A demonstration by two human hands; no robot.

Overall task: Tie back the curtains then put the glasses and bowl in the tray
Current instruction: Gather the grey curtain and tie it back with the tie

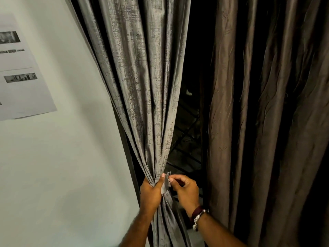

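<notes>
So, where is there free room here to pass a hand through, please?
The dark gap between the grey curtain and the brown curtain is open, widest higher up. The bare wall borders the grey curtain's other side. It is crowded low down, where the left hand grips the gathered folds and the right hand pinches the tieback.

no legible text, printed lines on the wall paper sheet (23, 73) too blurred to read

Wall (62, 166) at left with paper sheets (23, 77) on it, upper left. Gathered curtain (142, 77) just right of wall. Second curtain (267, 104) far right, a gap between them. Left hand (151, 191) around gathered curtain low down, right hand (185, 189) just beside it, at tie-back strap (166, 183).
</notes>
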